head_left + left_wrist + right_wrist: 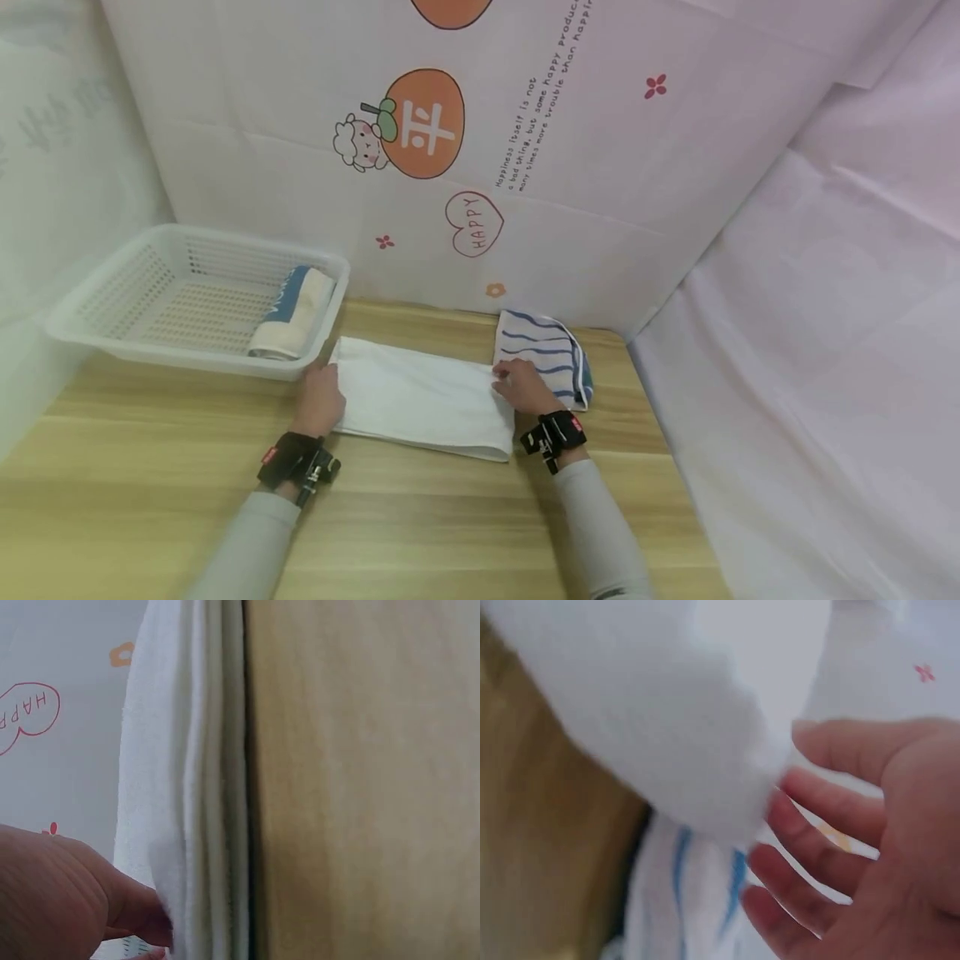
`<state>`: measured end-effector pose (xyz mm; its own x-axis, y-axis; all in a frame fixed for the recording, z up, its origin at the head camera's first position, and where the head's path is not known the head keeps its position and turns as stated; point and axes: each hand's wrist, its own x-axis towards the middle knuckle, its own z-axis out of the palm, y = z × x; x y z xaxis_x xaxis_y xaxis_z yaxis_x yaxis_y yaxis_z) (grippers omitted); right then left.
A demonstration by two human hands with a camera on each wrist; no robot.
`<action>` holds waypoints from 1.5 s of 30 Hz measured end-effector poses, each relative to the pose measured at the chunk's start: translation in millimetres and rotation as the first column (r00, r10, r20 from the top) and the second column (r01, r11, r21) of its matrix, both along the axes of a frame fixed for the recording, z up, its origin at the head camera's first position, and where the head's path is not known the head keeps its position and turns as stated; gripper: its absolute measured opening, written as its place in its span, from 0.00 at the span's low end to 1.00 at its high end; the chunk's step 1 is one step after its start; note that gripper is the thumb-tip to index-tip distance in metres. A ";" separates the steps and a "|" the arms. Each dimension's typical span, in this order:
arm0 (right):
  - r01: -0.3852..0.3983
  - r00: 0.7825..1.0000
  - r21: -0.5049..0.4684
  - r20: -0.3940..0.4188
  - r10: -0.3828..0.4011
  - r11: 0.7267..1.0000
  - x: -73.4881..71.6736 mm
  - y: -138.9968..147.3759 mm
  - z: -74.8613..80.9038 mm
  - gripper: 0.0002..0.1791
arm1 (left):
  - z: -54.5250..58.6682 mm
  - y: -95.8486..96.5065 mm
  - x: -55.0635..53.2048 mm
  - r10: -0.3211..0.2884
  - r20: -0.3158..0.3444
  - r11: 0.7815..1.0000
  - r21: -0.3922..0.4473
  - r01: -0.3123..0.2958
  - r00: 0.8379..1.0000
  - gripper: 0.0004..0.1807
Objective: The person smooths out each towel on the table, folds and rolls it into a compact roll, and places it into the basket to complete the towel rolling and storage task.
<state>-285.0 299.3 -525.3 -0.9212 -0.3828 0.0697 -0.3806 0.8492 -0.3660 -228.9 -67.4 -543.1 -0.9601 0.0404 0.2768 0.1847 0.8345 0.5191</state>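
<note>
I see the right hand [900, 847] at four o'clock, fingers spread, tips by the edge of a plain white fabric cloth [652, 712] toward eleven; a blue-striped white cloth [705, 892] shows at six, a blurred brown wooden tabletop [547, 825] at nine.

Free table [420, 525] in front, wall [600, 233] behind, basket [202, 360] left, seemingly close

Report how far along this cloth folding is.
Seemingly done: the bundled cream-and-blue cloth lies in the white perforated plastic basket. In hand: the left hand grips a folded rectangular white cloth, the right hand at its other end. Likely left: that cloth and the blue-striped white cloth, outside the basket.
</note>
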 end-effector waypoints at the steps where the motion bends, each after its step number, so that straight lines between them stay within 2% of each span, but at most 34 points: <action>1: -0.003 0.999 -0.018 0.036 0.003 1.000 1.7 1.7 4.9 0.14 | 0.8 1.2 1.2 -0.003 0.002 0.999 -0.046 0.003 1.000 0.09; 5: -0.004 0.991 -0.023 0.131 0.007 1.000 0.2 0.6 19.9 0.18 | 3.5 11.4 6.2 -0.017 -0.027 0.991 -0.130 0.013 1.000 0.12; 9: -0.020 0.988 -0.028 0.152 0.024 0.999 -8.5 -11.9 24.4 0.17 | 5.0 28.0 6.0 -0.095 -0.026 0.994 -0.063 0.093 0.995 0.20; 10: -0.025 0.988 -0.038 0.152 0.030 0.999 -11.2 -16.0 23.6 0.17 | 5.0 31.9 5.5 -0.123 -0.008 0.991 -0.053 0.122 0.992 0.22; 12: -0.025 0.986 -0.061 0.161 0.034 0.998 -16.6 -24.1 19.7 0.16 | 4.7 38.0 4.8 -0.152 0.073 0.987 -0.041 0.155 0.986 0.25; 16: -0.015 0.984 -0.031 0.177 0.020 0.999 -26.7 -36.5 4.8 0.11 | -0.1 42.8 4.3 -0.159 0.228 0.982 -0.066 0.178 0.961 0.28; 18: -0.015 0.987 0.025 0.159 0.011 1.000 -30.5 -38.9 -2.5 0.08 | -2.4 43.0 4.5 -0.160 0.262 0.981 -0.064 0.183 0.952 0.29; 21: 0.016 0.996 0.063 0.089 -0.021 0.998 -34.5 -38.1 -7.3 0.05 | -4.8 42.1 4.0 -0.181 0.270 0.977 -0.056 0.204 0.946 0.29; 24: 0.078 0.997 0.033 0.009 -0.078 0.996 -37.9 -32.6 -7.2 0.04 | -4.3 39.0 2.7 -0.210 0.256 0.973 -0.042 0.228 0.944 0.29; 27: 0.106 0.994 -0.018 0.004 -0.105 0.994 -39.3 -27.9 -4.4 0.05 | 0.3 36.0 1.1 -0.227 0.240 0.969 -0.043 0.244 0.944 0.29; 30: 0.079 0.997 -0.032 -0.008 -0.079 0.996 -32.0 -24.9 -1.6 0.10 | 5.9 38.6 -1.7 -0.204 0.234 0.974 -0.052 0.222 0.951 0.28; 34: 0.031 0.998 -0.057 -0.044 -0.034 0.998 -2.6 -26.4 5.9 0.20 | 6.8 41.0 -8.2 -0.151 0.229 0.983 -0.064 0.169 0.962 0.26; 37: -0.070 0.997 0.002 0.032 0.070 0.998 20.9 -30.5 5.2 0.30 | 5.0 34.2 -11.8 -0.131 0.247 0.986 -0.064 0.151 0.960 0.26; 39: -0.143 0.985 0.073 0.106 0.134 0.987 29.8 -32.5 -2.0 0.36 | 4.9 28.0 -13.0 -0.128 0.257 0.987 -0.066 0.149 0.958 0.27; 41: -0.183 0.973 0.104 0.158 0.165 0.978 33.1 -34.2 -8.7 0.41 | 5.6 22.8 -14.5 -0.137 0.245 0.984 -0.077 0.160 0.960 0.27; 45: -0.177 0.970 0.093 0.182 0.158 0.980 30.3 -33.5 -15.1 0.42 | 5.9 17.8 -17.2 -0.164 0.224 0.974 -0.116 0.193 0.961 0.27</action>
<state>-254.8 265.8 -540.4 -0.8375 -0.5294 -0.1353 -0.4601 0.8167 -0.3482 -246.0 -49.6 -537.2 -0.9697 0.2396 0.0478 0.2353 0.8631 0.4469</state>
